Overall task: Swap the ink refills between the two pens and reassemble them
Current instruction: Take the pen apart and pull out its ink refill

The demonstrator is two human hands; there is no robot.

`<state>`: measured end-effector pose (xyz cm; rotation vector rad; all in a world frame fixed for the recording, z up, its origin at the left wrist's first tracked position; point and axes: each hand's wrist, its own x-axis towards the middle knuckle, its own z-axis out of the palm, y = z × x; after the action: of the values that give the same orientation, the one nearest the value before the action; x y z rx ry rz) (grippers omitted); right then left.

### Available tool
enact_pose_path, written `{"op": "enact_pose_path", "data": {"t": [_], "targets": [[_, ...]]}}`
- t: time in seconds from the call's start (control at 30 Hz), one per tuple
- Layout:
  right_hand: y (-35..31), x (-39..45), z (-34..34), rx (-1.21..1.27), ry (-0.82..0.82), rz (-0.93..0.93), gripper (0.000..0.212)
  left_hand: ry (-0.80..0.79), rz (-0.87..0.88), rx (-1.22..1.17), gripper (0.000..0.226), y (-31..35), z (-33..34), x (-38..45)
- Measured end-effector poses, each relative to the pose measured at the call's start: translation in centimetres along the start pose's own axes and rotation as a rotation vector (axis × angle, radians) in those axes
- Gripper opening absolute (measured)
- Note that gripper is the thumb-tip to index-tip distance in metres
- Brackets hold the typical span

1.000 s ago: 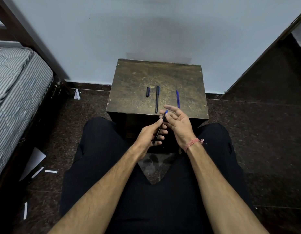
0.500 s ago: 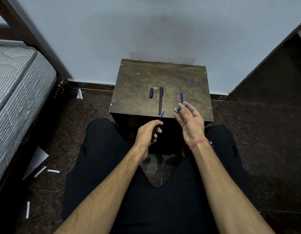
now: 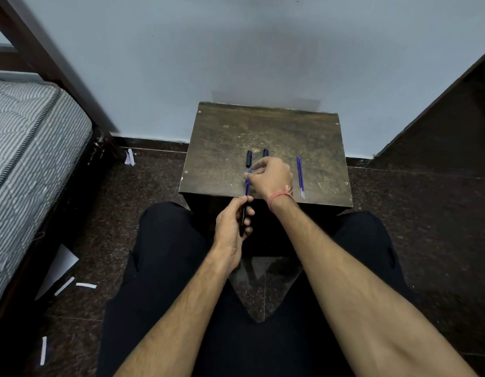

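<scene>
My left hand (image 3: pixel 233 224) grips a black pen barrel (image 3: pixel 242 217) just in front of the small table's near edge. A blue refill (image 3: pixel 247 183) sticks out of the barrel toward the table. My right hand (image 3: pixel 272 175) reaches across from the right and pinches the refill's far end. A second blue refill (image 3: pixel 299 175) lies on the table to the right. A black cap (image 3: pixel 249 158) lies beyond my right hand. Beside the cap, the second black pen (image 3: pixel 265 152) shows only its far end; my right hand hides the rest.
The small dark wooden table (image 3: pixel 225 137) stands against a pale wall. A bed with a striped mattress (image 3: pixel 26 159) is at the left. Paper scraps (image 3: pixel 85 285) lie on the dark floor. A dark panel (image 3: pixel 453 118) is at the right.
My right hand has moved left from the table's right side to the refill in the barrel and taken hold of it. The refill now sticks out further.
</scene>
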<state>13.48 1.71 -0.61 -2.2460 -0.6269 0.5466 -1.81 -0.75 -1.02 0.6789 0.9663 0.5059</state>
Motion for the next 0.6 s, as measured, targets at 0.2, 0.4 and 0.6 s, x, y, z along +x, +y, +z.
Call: {"op": "enact_pose_path", "data": {"t": [0.2, 0.4, 0.6], "targets": [[-0.3, 1.0, 1.0, -0.229, 0.033, -0.020, 0.023, 0.000, -0.014, -0.026, 0.017, 0.0, -0.2, 0.5], [-0.5, 0.7, 0.9, -0.274, 0.066, -0.064, 0.023, 0.005, -0.021, -0.041, 0.017, -0.1, -0.2, 0.9], [0.0, -2.8, -2.6, 0.170, 0.080, -0.054, 0.030, 0.033, -0.038, -0.016, 0.017, -0.2, -0.1, 1.0]]}}
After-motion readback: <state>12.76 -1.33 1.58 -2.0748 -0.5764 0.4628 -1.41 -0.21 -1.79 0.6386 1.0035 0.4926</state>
